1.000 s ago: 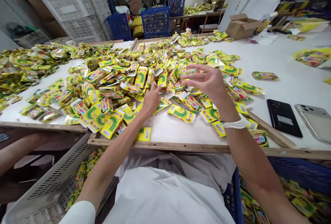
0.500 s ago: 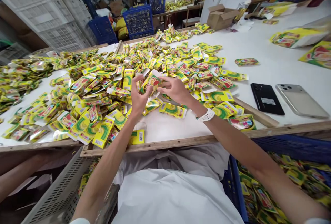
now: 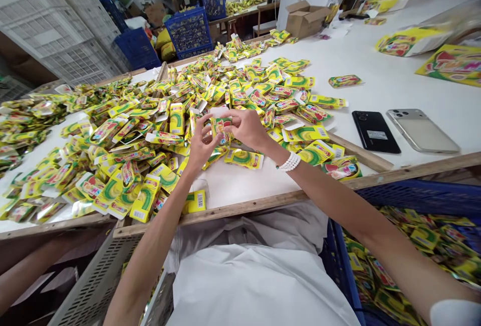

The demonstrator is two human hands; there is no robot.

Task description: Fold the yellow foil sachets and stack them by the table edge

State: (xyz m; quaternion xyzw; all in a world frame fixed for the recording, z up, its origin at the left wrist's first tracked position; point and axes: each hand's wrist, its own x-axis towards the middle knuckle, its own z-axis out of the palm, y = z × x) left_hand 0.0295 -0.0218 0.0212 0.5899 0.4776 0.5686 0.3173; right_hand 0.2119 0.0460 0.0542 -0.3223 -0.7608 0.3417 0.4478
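My left hand (image 3: 200, 144) and my right hand (image 3: 246, 128) meet above the white table (image 3: 244, 180), both pinching one small yellow-green packet (image 3: 220, 126) held upright between them. The fingers of both hands are curled round its edges. A white bead bracelet (image 3: 289, 162) sits on my right wrist. Under and around the hands spreads a big heap of the same yellow-green packets (image 3: 150, 120).
A black phone (image 3: 376, 132) and a silver phone (image 3: 421, 130) lie on the table at the right. A blue crate (image 3: 413, 200) with packets stands below right, a grey crate (image 3: 90, 286) below left. Another person's arm (image 3: 26, 271) shows at the lower left. A cardboard box (image 3: 304, 17) sits far back.
A second ago my left hand was on the pile and my right hand hovered open; both hands then came together on one packet and lifted it. The view has shifted slightly left.
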